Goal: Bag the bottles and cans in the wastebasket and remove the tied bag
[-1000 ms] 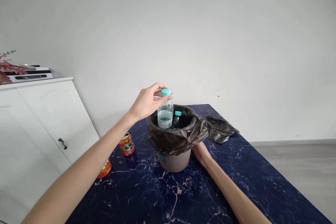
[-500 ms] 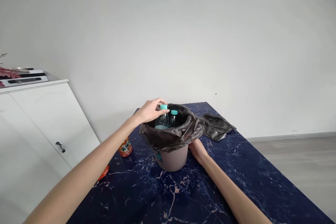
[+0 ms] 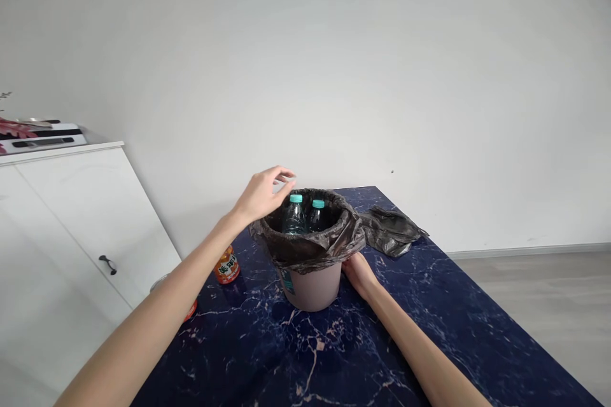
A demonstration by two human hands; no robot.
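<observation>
A greyish-pink trash bin [image 3: 312, 292] stands upright, lined with a black plastic bag [image 3: 305, 254] folded over its rim. Two clear bottles with teal caps stand inside it, a left bottle [image 3: 294, 219] and a right bottle [image 3: 317, 219]; the bag hides their lower parts. Just above the left bottle's cap, my left hand [image 3: 267, 194] is open, thumb and fingers apart, holding nothing. My right hand [image 3: 358, 273] grips the right side of the bin below the bag's overhang, its fingertips partly hidden.
Behind my left forearm are an orange labelled container [image 3: 227, 267] and another red-orange item [image 3: 191, 311], mostly covered. Loose black plastic [image 3: 391, 232] lies on the dark blue marbled table [image 3: 286, 356] right of the bin. A white cabinet [image 3: 86, 222] stands at left, a wall behind.
My left hand has let go of the left bottle and risen up and to the left. That bottle now sits slightly lower in the bin. My right hand stays at the bin's side.
</observation>
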